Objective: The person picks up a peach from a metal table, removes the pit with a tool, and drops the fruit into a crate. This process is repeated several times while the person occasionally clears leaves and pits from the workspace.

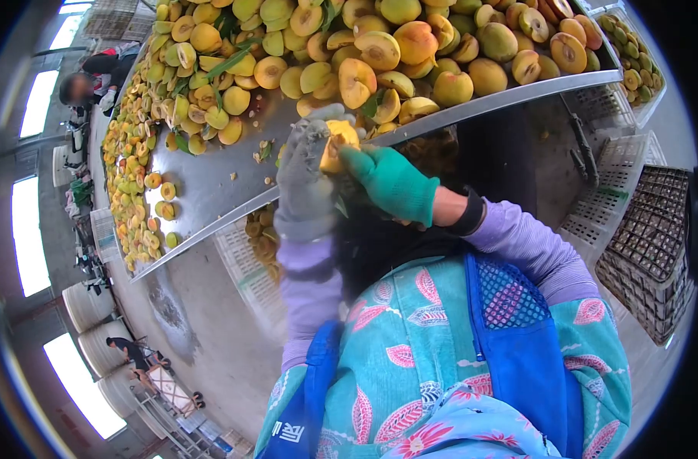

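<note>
1 yellow fruit pc (339,145) is held nr edge of metal table (211,183): grey-gloved L hand (305,164) wraps it, green-gloved R hand (391,183) grips its side. Halved fruit (357,82) heaped just beyond, w/ leaves (231,63).

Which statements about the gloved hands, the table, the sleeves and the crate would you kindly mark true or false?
1. The left hand in a grey glove and the right hand in a green glove both touch a yellow piece of fruit. True.
2. A black wristband circles the left wrist. False: it is on the right wrist.
3. The shiny silver metal table bears only whole fruit. False: many cut halves lie on it.
4. A dark brown lattice crate stands to the person's right. True.
5. The sleeves are red. False: they are lilac.
</note>
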### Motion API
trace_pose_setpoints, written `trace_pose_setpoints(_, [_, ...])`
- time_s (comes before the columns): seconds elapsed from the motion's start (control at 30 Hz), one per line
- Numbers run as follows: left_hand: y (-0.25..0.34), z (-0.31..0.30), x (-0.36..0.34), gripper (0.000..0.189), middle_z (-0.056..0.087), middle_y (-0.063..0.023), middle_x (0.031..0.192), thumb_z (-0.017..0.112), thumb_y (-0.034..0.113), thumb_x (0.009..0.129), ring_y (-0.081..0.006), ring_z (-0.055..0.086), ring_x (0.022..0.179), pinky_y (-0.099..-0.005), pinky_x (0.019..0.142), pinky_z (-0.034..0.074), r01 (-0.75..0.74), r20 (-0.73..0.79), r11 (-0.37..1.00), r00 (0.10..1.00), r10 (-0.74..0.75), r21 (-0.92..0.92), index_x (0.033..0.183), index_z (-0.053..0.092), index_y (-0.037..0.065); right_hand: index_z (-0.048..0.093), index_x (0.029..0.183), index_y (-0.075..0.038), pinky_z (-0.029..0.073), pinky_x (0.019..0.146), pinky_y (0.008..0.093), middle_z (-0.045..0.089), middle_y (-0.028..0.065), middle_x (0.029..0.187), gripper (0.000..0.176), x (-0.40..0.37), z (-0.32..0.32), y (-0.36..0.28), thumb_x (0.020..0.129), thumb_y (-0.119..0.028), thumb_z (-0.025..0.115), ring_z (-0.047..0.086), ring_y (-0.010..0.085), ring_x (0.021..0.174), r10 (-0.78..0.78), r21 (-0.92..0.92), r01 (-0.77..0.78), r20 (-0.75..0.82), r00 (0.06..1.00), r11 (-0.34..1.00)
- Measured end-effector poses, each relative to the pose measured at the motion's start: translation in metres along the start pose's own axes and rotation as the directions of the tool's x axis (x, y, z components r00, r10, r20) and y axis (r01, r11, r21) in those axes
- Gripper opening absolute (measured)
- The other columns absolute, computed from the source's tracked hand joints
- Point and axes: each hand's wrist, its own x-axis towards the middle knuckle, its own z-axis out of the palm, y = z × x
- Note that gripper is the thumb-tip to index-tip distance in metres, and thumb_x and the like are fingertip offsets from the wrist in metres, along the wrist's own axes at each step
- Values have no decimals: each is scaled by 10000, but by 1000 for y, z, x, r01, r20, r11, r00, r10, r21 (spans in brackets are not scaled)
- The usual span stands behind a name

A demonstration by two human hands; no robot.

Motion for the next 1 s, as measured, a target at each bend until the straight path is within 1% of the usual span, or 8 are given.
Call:
trace_pose_setpoints(0.07, [9, 4, 0, 380, 619, -143, 1024, 514, 345, 971, -268, 641, 872, -399, 754, 558, 108, -80, 994, 991, -107, 18, 1104, 576, -5, 528, 933, -99, 345, 345, 263, 482, 15, 583, 422, 5, 14, 14, 981, -506, 429, 438, 107, 417, -140, 238, 148, -48, 989, 960])
trace_pose_setpoints(0.13, [1, -3, 3, 410, 616, -127, 922, 543, 397, 952, -257, 640, 803, -356, 683, 556, 204, -108, 965, 969, -223, -164, 1071, 576, 6, 513, 884, -125, 324, 344, 244, 464, -3, 576, 384, -24, 12, -34, 984, -489, 439, 410, 89, 412, 256, 463, -332, 220, 941, 822])
trace_pose_setpoints(0.17, [-3, -4, 8, 409, 613, -127, 899, 543, 400, 953, -255, 640, 780, -348, 663, 553, 196, -111, 966, 970, -216, -166, 1063, 575, 7, 493, 851, -147, 307, 339, 232, 450, -14, 570, 365, -19, 7, -27, 986, -482, 439, 381, 84, 404, 136, 621, -394, 421, 897, 678])
trace_pose_setpoints(0.4, [2, 9, 21, 295, 648, -139, 761, 551, 265, 959, -209, 635, 618, -299, 564, 527, 152, 59, 977, 988, -145, -149, 924, 621, -19, 485, 852, -168, 304, 332, 234, 425, -51, 568, 397, -21, 15, -23, 969, -544, 437, 379, 80, 394, 215, 700, -340, 263, 940, 628])
trace_pose_setpoints(0.53, [11, 19, 23, 232, 651, -128, 776, 560, 208, 958, -183, 627, 625, -282, 532, 519, 164, -23, 980, 986, -167, -111, 922, 629, -10, 493, 856, -160, 346, 383, 243, 436, -47, 571, 405, -27, 20, -34, 984, -534, 406, 402, 86, 402, 61, 254, -42, -71, 996, 966])
trace_pose_setpoints(0.7, [6, 8, 30, 192, 650, -109, 782, 592, 166, 939, -166, 621, 656, -281, 530, 520, 111, 143, 994, 984, -106, -22, 913, 641, -17, 482, 861, -169, 304, 386, 260, 403, -71, 553, 416, -18, 7, -24, 981, -556, 388, 372, 86, 383, 86, 747, -368, 389, 917, 554])
trace_pose_setpoints(0.9, [20, 15, 29, 341, 640, -137, 791, 536, 316, 973, -210, 630, 665, -344, 624, 541, 292, 84, 953, 951, -298, 79, 942, 614, -15, 477, 808, -170, 342, 380, 279, 427, -41, 550, 421, -12, 22, -18, 995, -528, 358, 403, 113, 406, 170, 566, -188, 84, 982, 802])
trace_pose_setpoints(1.0, [11, 10, 31, 323, 640, -145, 797, 558, 303, 963, -225, 629, 647, -347, 608, 543, 194, 131, 977, 974, -183, -84, 958, 608, -16, 485, 810, -174, 332, 382, 290, 427, -47, 535, 427, -13, 6, -21, 1004, -522, 332, 416, 122, 402, -27, 773, -423, 493, 870, 472])
